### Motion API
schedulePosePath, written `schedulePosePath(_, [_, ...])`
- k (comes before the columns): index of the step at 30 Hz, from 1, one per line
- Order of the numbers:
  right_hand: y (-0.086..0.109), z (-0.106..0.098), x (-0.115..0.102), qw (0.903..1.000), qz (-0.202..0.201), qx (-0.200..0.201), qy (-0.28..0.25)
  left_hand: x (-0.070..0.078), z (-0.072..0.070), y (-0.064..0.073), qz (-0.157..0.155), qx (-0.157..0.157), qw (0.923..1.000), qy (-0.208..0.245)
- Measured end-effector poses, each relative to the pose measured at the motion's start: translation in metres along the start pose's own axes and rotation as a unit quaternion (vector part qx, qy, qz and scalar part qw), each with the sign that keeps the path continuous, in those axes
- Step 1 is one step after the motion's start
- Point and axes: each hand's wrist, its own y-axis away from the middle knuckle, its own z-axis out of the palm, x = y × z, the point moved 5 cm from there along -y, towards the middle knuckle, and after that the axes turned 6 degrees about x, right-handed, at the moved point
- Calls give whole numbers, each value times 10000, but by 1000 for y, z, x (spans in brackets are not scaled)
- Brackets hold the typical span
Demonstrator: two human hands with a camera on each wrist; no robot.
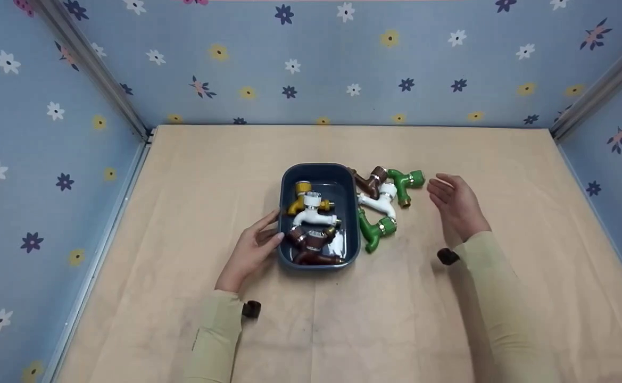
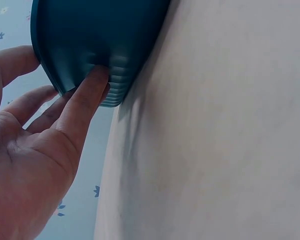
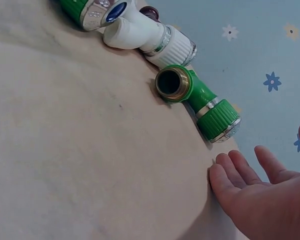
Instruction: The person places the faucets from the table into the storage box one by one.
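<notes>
A dark blue rectangular tub (image 1: pixel 318 266) holds several taps: a yellow tap (image 1: pixel 303 187), a white tap (image 1: pixel 313 215) and dark brown taps (image 1: pixel 318 258). My left hand (image 1: pixel 249 247) touches its left side, the extended fingers (image 2: pixel 85 102) against the outer wall in the left wrist view. To the right of the tub lie a brown tap (image 1: pixel 372 183), a white tap (image 1: pixel 382 201) and two green taps, one nearer (image 1: pixel 375 230) and one at the far right (image 1: pixel 407 181). My right hand (image 1: pixel 455 205) holds nothing, its fingertips just short of the far-right green tap.
A beige cloth (image 1: pixel 204 186) covers the table. Blue flowered panels (image 1: pixel 321 64) rise behind it and along both sides. On each wrist sits a small black device, the right one (image 1: pixel 448 256) close over the cloth.
</notes>
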Motion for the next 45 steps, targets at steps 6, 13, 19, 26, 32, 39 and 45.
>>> schedulePosePath(6, [-7, 3, 0, 9999, 70, 129, 47, 20, 3, 5, 9, -134, 9999, 46])
schedulePosePath(13, [-14, 12, 1, 9999, 141, 37, 83, 26, 5, 7, 26, -147, 9999, 76])
schedulePosePath(19, [-19, 19, -1, 9994, 76, -39, 347, 27, 4, 7, 17, -134, 9999, -96])
schedulePosePath(26, [-23, 23, -3, 9979, 26, -13, 654, 28, 4, 5, -61, -169, 9998, -83])
schedulePosePath(32, [-29, 20, -2, 9965, -54, 109, 829, 31, 3, 4, -49, -173, 9998, -61])
schedulePosePath(39, [-27, 25, -2, 9979, -162, 130, 617, 29, 3, 6, -156, -168, 9997, -89])
schedulePosePath(45, [-23, 27, -3, 9979, -175, 31, 625, 26, 3, 7, -87, -143, 9998, -110])
